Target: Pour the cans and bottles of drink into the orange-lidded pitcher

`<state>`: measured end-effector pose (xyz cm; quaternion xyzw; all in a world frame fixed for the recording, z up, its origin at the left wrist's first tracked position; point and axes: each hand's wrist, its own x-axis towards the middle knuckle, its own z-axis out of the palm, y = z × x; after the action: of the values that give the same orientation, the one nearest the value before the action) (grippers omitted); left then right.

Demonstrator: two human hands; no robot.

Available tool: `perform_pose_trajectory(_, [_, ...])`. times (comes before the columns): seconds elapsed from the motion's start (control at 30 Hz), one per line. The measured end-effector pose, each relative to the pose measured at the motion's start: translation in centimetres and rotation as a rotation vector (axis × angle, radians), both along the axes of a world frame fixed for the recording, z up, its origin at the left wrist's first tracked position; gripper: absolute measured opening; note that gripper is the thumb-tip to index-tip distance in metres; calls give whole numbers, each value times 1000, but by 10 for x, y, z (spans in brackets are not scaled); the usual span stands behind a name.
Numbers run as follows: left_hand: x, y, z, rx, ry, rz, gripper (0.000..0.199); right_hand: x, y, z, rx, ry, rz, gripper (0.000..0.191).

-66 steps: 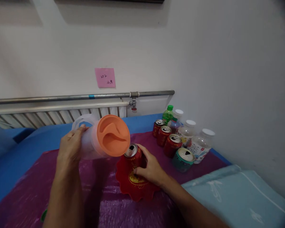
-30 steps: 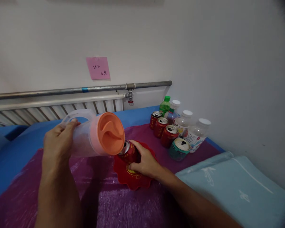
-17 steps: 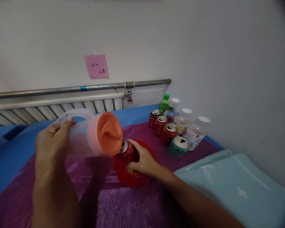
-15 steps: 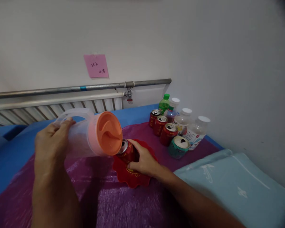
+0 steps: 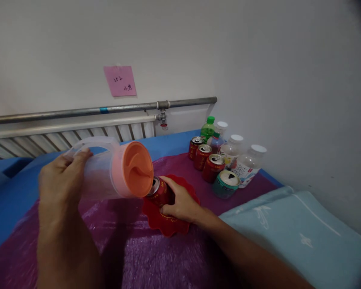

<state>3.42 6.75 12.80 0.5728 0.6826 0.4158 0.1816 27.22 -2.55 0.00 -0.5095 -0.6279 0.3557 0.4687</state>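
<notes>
My left hand (image 5: 61, 178) is closed round the handle of a clear plastic pitcher (image 5: 99, 176) with an orange lid (image 5: 136, 170). The pitcher lies nearly on its side, its lid facing right. Close by the lid's lower right edge is the open top of a red drink can (image 5: 162, 192), tilted toward the pitcher. My right hand (image 5: 182, 202) wraps round this can from the right. Beneath the can is a red scalloped plate (image 5: 171, 228). Whether liquid runs between lid and can I cannot make out.
To the right stand several opened cans, among them a green can (image 5: 225, 186), and several bottles, such as a white-capped bottle (image 5: 249, 166). A light blue pillow (image 5: 289, 237) lies at the right. Purple plastic sheeting (image 5: 156, 257) covers the blue surface. A radiator (image 5: 87, 136) runs along the wall.
The pitcher and my left hand have shifted very slightly left. The can and my right hand keep nearly the same place; the whole view has moved a little.
</notes>
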Motion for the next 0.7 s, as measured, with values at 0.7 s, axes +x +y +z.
perform_pose_trajectory(0.7, [4,-4,5,69,153,173,47,-2,-1,2,-16,-23,14,82])
